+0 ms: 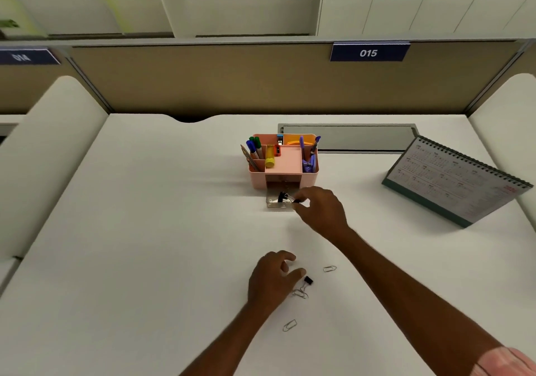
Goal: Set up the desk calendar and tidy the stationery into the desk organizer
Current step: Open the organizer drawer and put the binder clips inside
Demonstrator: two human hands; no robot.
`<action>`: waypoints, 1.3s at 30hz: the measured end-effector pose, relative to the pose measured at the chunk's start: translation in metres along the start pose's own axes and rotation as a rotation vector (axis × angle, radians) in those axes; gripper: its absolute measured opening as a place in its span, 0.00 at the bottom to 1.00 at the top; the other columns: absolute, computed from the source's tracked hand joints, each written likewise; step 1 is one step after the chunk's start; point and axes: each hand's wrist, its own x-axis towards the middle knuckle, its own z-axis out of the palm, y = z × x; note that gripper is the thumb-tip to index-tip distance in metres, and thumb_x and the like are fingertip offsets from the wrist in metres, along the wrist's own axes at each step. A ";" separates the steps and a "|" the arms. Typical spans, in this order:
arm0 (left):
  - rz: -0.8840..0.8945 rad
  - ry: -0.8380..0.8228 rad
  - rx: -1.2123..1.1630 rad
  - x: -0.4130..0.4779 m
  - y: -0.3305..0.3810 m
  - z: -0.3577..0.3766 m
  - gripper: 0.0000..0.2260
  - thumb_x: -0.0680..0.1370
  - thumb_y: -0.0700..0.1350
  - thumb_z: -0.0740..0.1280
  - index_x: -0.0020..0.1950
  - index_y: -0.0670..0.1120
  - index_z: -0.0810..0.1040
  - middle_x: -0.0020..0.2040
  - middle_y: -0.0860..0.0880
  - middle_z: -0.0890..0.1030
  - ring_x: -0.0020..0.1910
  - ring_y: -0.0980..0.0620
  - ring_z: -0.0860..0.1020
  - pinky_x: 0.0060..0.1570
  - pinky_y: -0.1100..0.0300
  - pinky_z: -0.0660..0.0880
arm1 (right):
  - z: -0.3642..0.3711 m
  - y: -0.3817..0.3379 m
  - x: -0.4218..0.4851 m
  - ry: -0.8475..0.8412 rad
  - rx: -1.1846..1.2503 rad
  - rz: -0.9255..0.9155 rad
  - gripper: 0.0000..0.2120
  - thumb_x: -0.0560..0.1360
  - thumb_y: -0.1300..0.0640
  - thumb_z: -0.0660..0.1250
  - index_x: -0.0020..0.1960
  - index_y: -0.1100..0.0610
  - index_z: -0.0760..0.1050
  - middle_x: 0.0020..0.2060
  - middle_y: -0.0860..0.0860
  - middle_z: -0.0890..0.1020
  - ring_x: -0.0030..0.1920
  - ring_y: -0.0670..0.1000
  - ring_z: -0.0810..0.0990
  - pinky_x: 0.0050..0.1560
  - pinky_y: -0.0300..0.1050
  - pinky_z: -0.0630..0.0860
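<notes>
White cubicle desk [145, 230]: spiral-bound desk calendar [452, 181] stands erected at right, so tidying is in hand. Right hand [322, 210] pinches a black metal binder clip [282, 196] over the clear drawer [272, 204] of the pink plastic organizer [258, 180]; release is judged next. Left hand [269, 280], loosely curled and empty, lies beside a second black binder clip [308, 280] and loose wire paper clips [300, 294] awaiting pickup

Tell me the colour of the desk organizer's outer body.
Pale pink. The desk organizer shows best in the head view.
</notes>
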 end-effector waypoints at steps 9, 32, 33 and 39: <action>0.109 -0.014 0.147 -0.007 -0.007 0.013 0.26 0.66 0.69 0.73 0.61 0.62 0.79 0.44 0.59 0.75 0.50 0.59 0.74 0.52 0.59 0.74 | 0.017 -0.012 0.050 -0.150 -0.245 0.074 0.07 0.78 0.54 0.71 0.54 0.53 0.84 0.47 0.50 0.85 0.45 0.51 0.82 0.46 0.47 0.82; 0.209 0.074 0.289 -0.009 -0.012 0.019 0.15 0.77 0.62 0.65 0.62 0.61 0.78 0.47 0.55 0.76 0.53 0.53 0.75 0.49 0.56 0.74 | 0.026 -0.010 0.057 -0.237 -0.428 0.007 0.10 0.76 0.53 0.75 0.57 0.52 0.83 0.50 0.51 0.85 0.46 0.51 0.82 0.50 0.49 0.83; 0.212 0.075 0.290 -0.009 -0.012 0.019 0.15 0.77 0.62 0.65 0.62 0.61 0.78 0.47 0.55 0.76 0.53 0.53 0.75 0.49 0.56 0.74 | 0.027 -0.010 0.057 -0.238 -0.431 0.001 0.10 0.76 0.53 0.74 0.56 0.53 0.83 0.49 0.51 0.85 0.46 0.52 0.82 0.50 0.49 0.83; 0.217 0.083 0.271 -0.008 -0.010 0.021 0.12 0.77 0.58 0.65 0.59 0.58 0.79 0.51 0.55 0.77 0.53 0.54 0.75 0.51 0.56 0.75 | 0.030 -0.009 0.054 -0.243 -0.443 -0.020 0.09 0.76 0.53 0.75 0.55 0.54 0.82 0.49 0.52 0.85 0.46 0.53 0.82 0.49 0.47 0.81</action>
